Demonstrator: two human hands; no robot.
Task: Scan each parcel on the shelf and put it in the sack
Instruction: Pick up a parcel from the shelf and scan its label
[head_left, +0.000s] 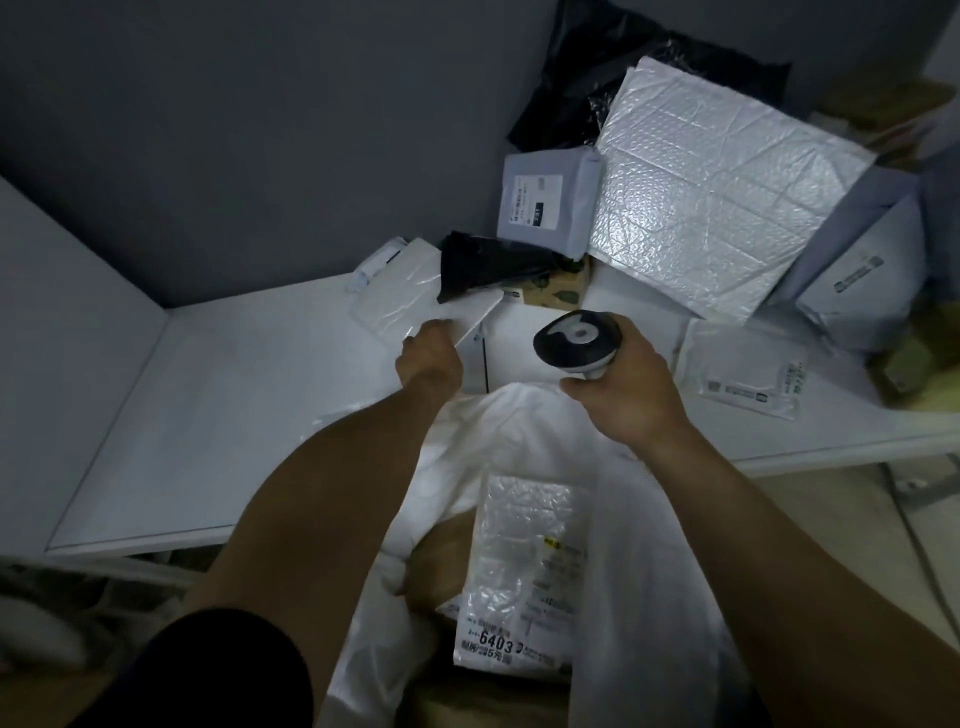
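Note:
On the white shelf (218, 395) my left hand (428, 356) grips the near edge of a flat white parcel (410, 296). My right hand (621, 395) holds a black and white scanner (576, 338), its head turned toward the parcels. The white sack (649, 571) hangs open below the shelf's front edge. A bubble mailer printed 6403 (524, 571) lies inside it, over a brown parcel (441, 561). Several more parcels are piled at the shelf's back right, among them a large silver bubble mailer (717, 182) and a grey mailer with a label (545, 208).
Black plastic bags (493, 262) lie among the pile, and a white box (613, 306) sits under the scanner. A labelled clear bag (748, 379) rests at the right of the shelf. A grey wall stands behind. Cables run over the floor at the right.

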